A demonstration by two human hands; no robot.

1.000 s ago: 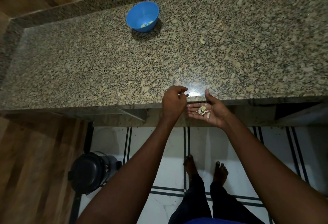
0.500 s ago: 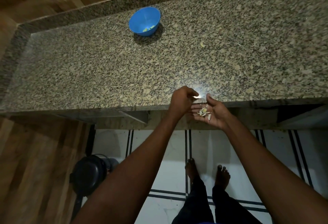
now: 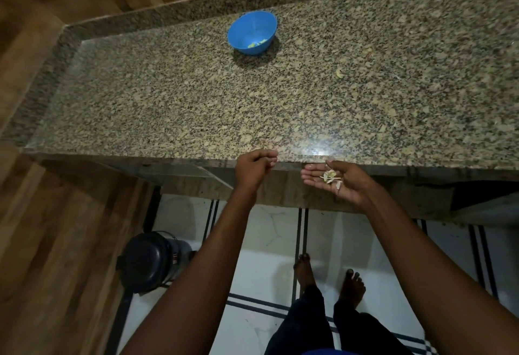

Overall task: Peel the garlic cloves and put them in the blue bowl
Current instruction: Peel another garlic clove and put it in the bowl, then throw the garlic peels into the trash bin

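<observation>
The blue bowl (image 3: 252,32) stands far back on the granite counter (image 3: 196,107) with a few pale peeled garlic pieces in it. My right hand (image 3: 335,183) lies palm up just below the counter's front edge, fingers relaxed, carrying several garlic skins and bits (image 3: 331,177). My left hand (image 3: 254,168) hovers at the counter edge to the left of it, fingers curled in against the thumb; nothing shows between them. One small garlic piece (image 3: 339,73) lies alone on the counter, right of the bowl.
A black round pot (image 3: 150,260) sits on the tiled floor at lower left, beside the wooden cabinet. My bare feet (image 3: 328,278) stand on the white tiles below the counter. A granite ledge borders the counter at the back and left.
My left hand has pulled away leftward from my right palm, leaving a gap between the hands. The right hand stays palm up with the skins. The view has shifted slightly.
</observation>
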